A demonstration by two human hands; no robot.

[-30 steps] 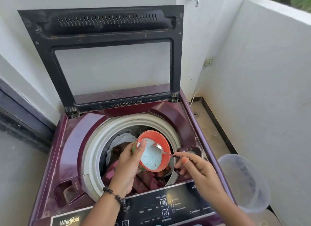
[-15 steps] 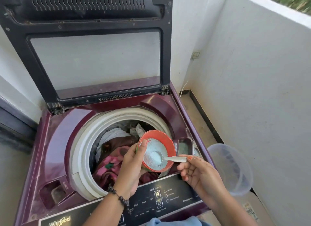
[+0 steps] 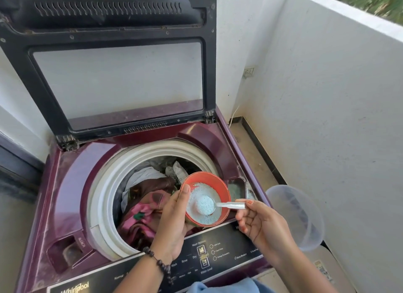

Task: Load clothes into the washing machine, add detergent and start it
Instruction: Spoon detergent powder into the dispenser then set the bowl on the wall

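Right hand (image 3: 261, 225): fingertips pinched on the handle of a spoon (image 3: 220, 205) heaped with detergent powder (image 3: 201, 214); left hand (image 3: 174, 225): fingers and thumb closed around an orange bowl (image 3: 220, 185), held over the drum's front edge. Clothes (image 3: 144, 203): already in the washing machine (image 3: 72, 183), lid raised. Outstanding, by appearance: tipping in detergent, closing the lid, starting at the control panel (image 3: 205, 255).

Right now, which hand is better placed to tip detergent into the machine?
Right. The right hand pinches the spoon, already heaped with powder, near the small compartment. The left hand is busy holding the orange bowl.
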